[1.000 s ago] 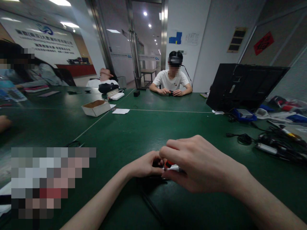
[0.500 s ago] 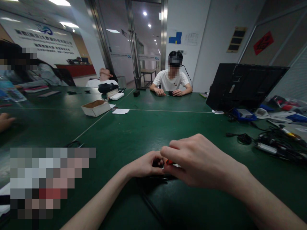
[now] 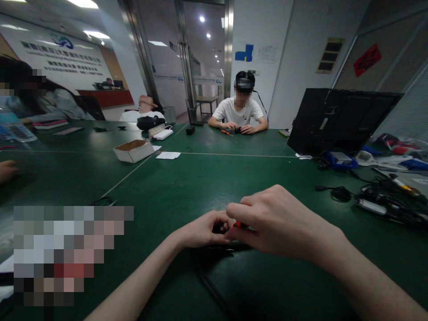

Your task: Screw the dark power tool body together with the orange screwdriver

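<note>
My right hand (image 3: pixel 274 223) is closed in a pinch around an orange and black screwdriver handle (image 3: pixel 238 224). Most of the screwdriver is hidden by my fingers, and its tip does not show. Close beside it, my left hand (image 3: pixel 207 229) curls with thumb and fingers around something dark that I cannot make out. Just under the hands, a dark flat object (image 3: pixel 230 249) with a shiny edge lies on the green table (image 3: pixel 187 187). A black cable (image 3: pixel 209 281) runs from beneath my left hand toward me.
Black cables and devices (image 3: pixel 384 200) lie to the right, below a large black screen (image 3: pixel 341 120). An open white box (image 3: pixel 133 151) and a paper slip (image 3: pixel 168 155) sit at the left. Across the table a person (image 3: pixel 237 111) handles a small black object beside an orange screwdriver (image 3: pixel 227 133).
My right hand has turned slightly, its fingers shifting a little on the orange handle. My left hand stays put. The person opposite has laid down the orange screwdriver.
</note>
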Demonstrator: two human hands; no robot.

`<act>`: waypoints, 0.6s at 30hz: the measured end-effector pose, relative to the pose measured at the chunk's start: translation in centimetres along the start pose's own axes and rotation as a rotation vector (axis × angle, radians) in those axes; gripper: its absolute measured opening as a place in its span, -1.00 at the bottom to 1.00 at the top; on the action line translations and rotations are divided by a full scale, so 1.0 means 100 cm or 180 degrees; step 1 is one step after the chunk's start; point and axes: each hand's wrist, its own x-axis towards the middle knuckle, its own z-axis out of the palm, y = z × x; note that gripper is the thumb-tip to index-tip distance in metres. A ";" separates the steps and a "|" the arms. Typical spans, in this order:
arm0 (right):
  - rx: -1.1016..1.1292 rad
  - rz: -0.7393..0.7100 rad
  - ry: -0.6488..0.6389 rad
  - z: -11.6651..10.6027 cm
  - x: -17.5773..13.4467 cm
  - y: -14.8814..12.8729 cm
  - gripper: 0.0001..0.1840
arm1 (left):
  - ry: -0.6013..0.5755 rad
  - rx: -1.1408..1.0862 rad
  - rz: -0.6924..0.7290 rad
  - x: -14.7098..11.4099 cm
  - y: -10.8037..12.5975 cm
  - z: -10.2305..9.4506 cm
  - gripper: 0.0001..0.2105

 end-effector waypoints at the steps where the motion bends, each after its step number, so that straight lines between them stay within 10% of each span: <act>1: 0.0086 -0.0010 -0.0027 -0.001 0.000 -0.001 -0.89 | 0.0006 0.0013 0.0001 0.000 0.000 0.000 -0.79; 18: -0.0013 0.0113 -0.0068 -0.001 0.000 0.001 -0.87 | 0.0059 0.0012 -0.0014 -0.002 -0.002 0.002 -0.76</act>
